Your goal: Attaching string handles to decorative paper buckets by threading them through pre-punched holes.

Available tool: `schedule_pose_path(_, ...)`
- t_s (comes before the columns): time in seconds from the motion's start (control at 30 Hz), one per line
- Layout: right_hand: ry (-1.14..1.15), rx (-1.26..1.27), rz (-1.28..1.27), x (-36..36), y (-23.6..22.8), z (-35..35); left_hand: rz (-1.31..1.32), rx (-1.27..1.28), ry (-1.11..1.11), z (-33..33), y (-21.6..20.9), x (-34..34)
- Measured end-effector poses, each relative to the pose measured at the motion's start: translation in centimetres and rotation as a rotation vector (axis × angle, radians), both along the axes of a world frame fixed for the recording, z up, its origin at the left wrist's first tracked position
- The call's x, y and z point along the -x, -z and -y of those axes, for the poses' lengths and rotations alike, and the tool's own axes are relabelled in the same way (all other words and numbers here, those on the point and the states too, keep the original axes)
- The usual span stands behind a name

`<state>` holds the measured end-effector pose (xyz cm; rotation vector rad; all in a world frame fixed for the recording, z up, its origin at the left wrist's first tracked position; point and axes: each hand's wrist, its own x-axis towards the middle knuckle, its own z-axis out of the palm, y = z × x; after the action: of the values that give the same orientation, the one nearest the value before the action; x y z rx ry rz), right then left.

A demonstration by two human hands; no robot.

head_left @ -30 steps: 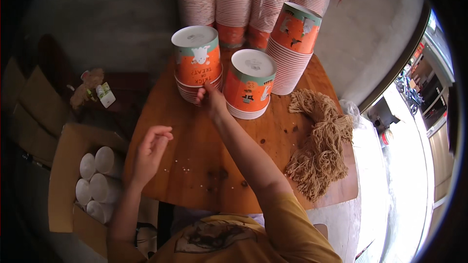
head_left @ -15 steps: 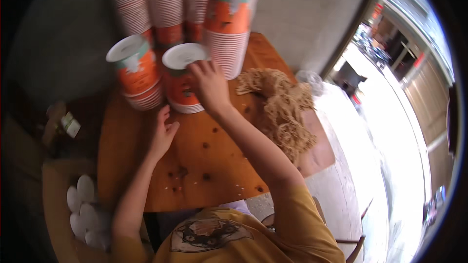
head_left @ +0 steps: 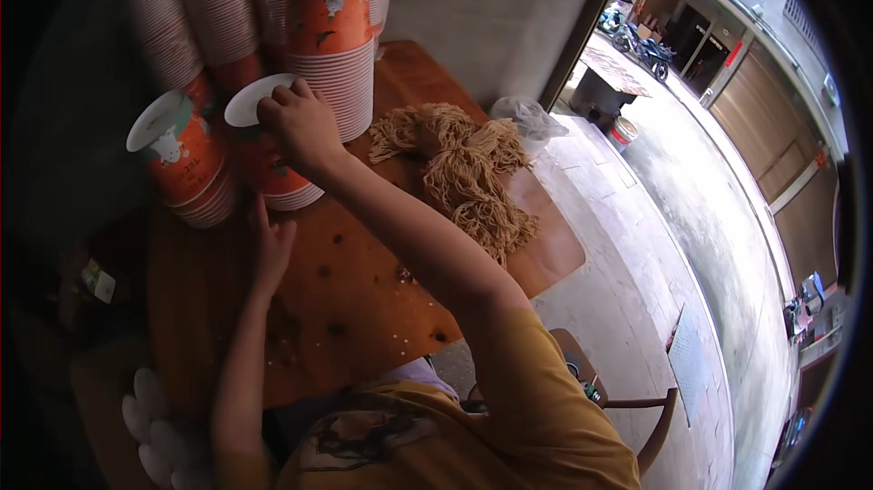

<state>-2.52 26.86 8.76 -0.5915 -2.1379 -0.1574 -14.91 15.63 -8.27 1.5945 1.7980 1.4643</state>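
In the middle of the wooden table (head_left: 309, 308) stands a short stack of orange paper cups (head_left: 262, 161) with a white top. My right hand (head_left: 307, 129) reaches over its right side, fingers closed on the rim of the upper cup; the thumb is hidden. My left hand (head_left: 271, 245) is low in front of this stack, fingers stretched upward near its base and holding nothing. To the left leans another short stack of orange cups (head_left: 186, 158) with a green band. A taller cup stack (head_left: 332, 81) rises just behind my right hand.
Several tall sleeves of nested cups (head_left: 214, 8) stand against the wall. A heap of tan dried noodles (head_left: 473, 176) lies at the table's right, beside a clear plastic bag (head_left: 527, 117). White oval pieces (head_left: 150, 408) sit in a box at lower left. A wooden chair (head_left: 659, 426) is at lower right.
The view has swung right, so the table and cups appear farther left. My right hand stays at the middle stack's rim, and my left hand stays near its base.
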Motion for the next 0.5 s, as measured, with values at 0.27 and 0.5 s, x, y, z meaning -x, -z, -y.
schedule_pose_path(0.27, -0.016, -0.165, 0.010, -0.5, 0.5, -3.2, -0.005, -0.092, 0.023, -0.2, -0.4, -0.5)
schedule_pose_path(0.5, -0.116, -0.092, 0.067, -2.6, -2.0, -2.1, 0.039, -0.047, 0.017, 0.8, -2.0, -0.8)
